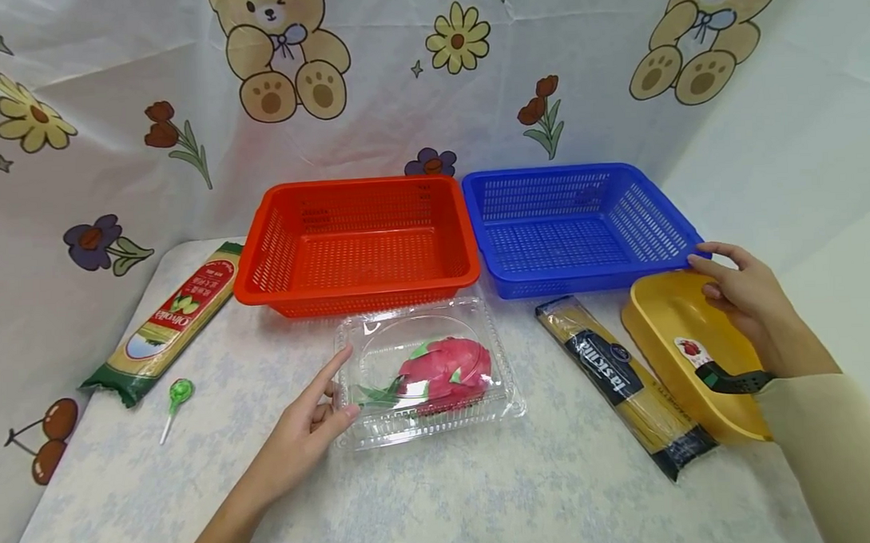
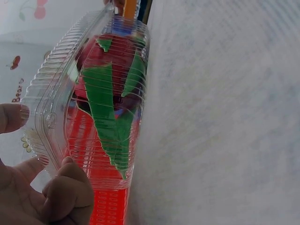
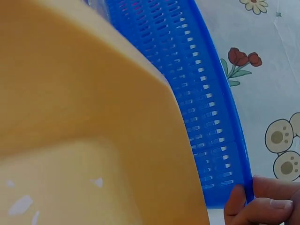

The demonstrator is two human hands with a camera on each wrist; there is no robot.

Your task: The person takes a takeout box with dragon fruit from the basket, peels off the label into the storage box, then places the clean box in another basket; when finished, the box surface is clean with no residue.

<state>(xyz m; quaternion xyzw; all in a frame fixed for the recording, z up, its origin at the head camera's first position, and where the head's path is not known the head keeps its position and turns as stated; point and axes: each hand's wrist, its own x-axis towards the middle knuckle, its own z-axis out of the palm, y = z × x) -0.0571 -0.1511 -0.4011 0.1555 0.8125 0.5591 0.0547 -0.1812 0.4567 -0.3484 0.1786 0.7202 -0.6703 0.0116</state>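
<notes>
A clear plastic clamshell box with a pink dragon fruit inside lies in front of the red basket. At the box's left side, my left hand holds the edge, index finger and thumb spread along it and the other fingers curled. The left wrist view shows the fingertips against the ridged plastic. On the far right, my right hand pinches the near right corner of the blue basket, reaching over the yellow tub. Its fingers straddle the blue rim.
A pasta pack in clear and black wrapping lies left of the yellow tub. At the left lie a green-and-red pasta pack and a green lollipop. Behind the baskets hangs a printed cloth.
</notes>
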